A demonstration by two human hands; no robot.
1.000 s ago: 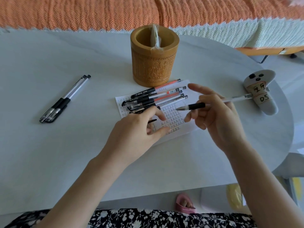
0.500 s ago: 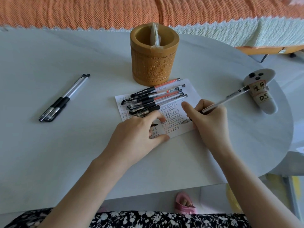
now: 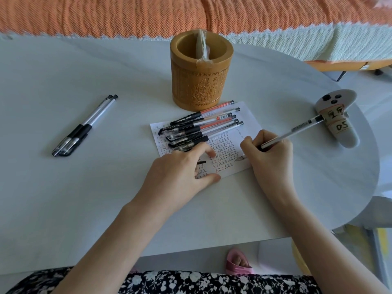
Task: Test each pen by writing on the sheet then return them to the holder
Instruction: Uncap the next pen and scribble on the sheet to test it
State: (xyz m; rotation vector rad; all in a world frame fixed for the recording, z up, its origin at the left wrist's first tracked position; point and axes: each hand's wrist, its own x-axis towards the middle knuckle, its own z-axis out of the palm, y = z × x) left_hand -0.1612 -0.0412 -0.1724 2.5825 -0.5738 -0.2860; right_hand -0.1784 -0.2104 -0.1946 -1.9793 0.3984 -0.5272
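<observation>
Right hand grips clear-barrelled black-grip pen, tip on white handwritten paper sheet. Left hand presses sheet's lower left, fingers relaxed. Pile of gel pens lies across sheet's top, just before carved bamboo holder.

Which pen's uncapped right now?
The clear-barrelled pen gripped in the right hand, its bare metal tip at the white paper sheet. The pens piled on the sheet and the two lying far left are capped.
</observation>
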